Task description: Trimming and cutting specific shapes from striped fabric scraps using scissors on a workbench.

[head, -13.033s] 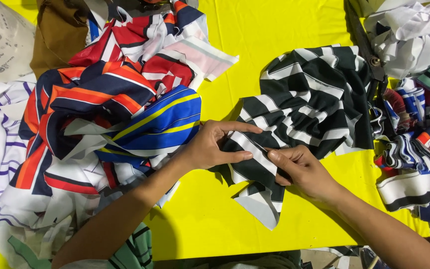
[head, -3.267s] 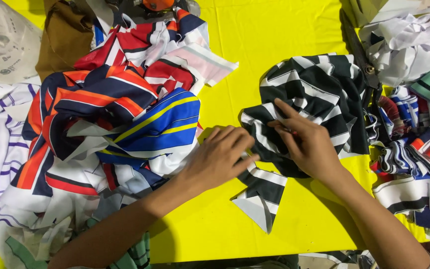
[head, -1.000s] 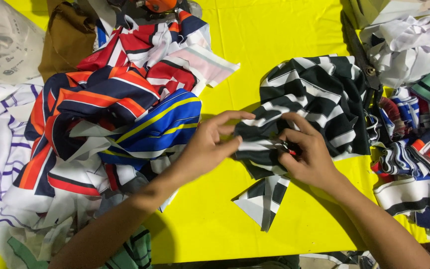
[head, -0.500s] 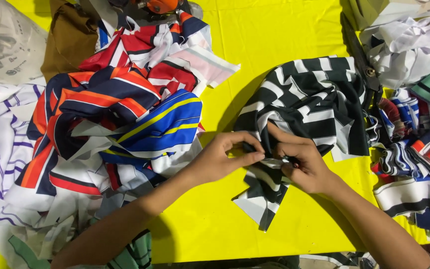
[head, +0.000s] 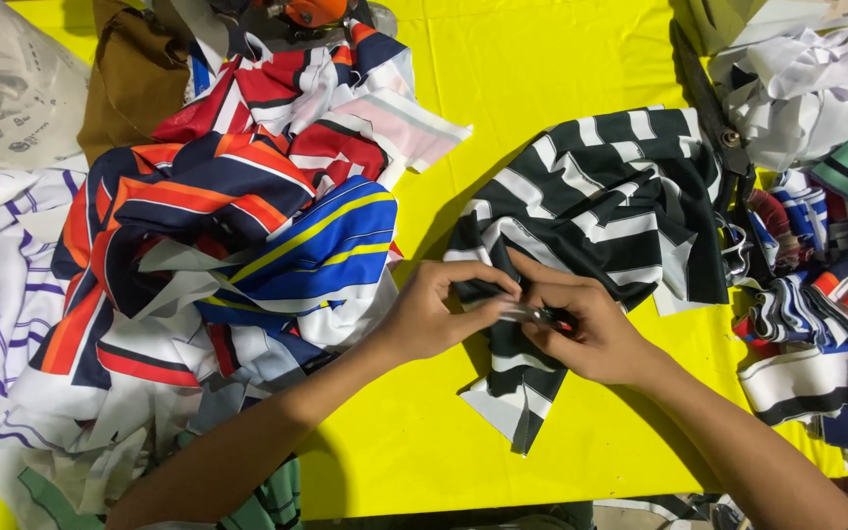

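On the yellow table [head: 561,59], right of the blue and yellow cloth [head: 321,245], my left hand [head: 434,314] now pinches the black and white striped fabric [head: 601,211]; my right hand [head: 591,329] has closed around a small tool [head: 542,316], so I judge trimming goes on

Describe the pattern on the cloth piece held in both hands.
Black and white striped fabric piece, diagonal stripes, on the yellow table; head view.

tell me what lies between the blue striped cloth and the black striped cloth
Head view: bare yellow table higher up; lower, the left hand crosses from blue striped cloth to black striped cloth.
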